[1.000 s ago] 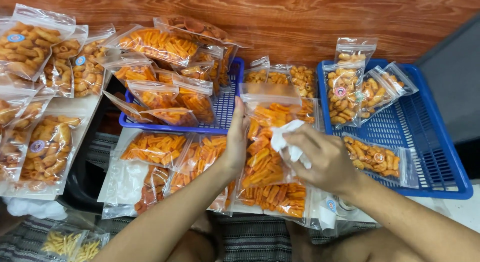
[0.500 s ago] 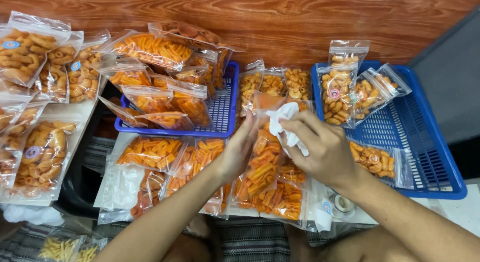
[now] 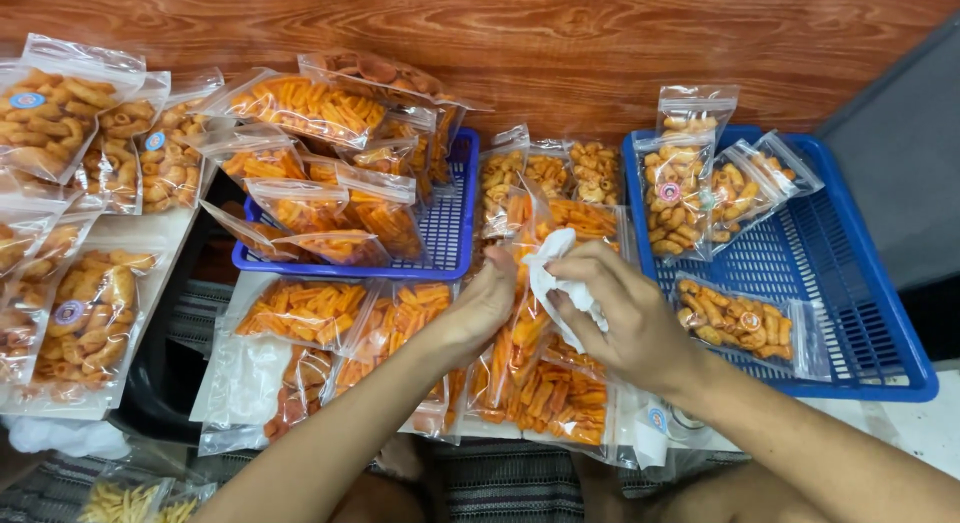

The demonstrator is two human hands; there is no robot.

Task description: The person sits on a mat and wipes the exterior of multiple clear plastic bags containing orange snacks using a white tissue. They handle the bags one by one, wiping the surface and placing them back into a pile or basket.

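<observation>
Reddish wood-grain tabletop point(image 3: 600, 33) is running across the far side, grey floor showing far right. Right hand point(image 3: 625, 318) is pinching a white cloth point(image 3: 550, 273) against a clear snack bag point(image 3: 545, 373) w/ orange sticks, centre near. Left hand point(image 3: 480, 308) is closing its grip on that bag's left edge. Blue baskets sitting far-centre point(image 3: 455, 258) & right point(image 3: 850, 313), more bags piled left.

Snack bags point(image 3: 330, 203) fill the left tray point(image 3: 455, 233); fewer lie in the right tray point(image 3: 850, 313)

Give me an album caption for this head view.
Two hands wipe a snack bag with a white cloth between blue trays.
</observation>
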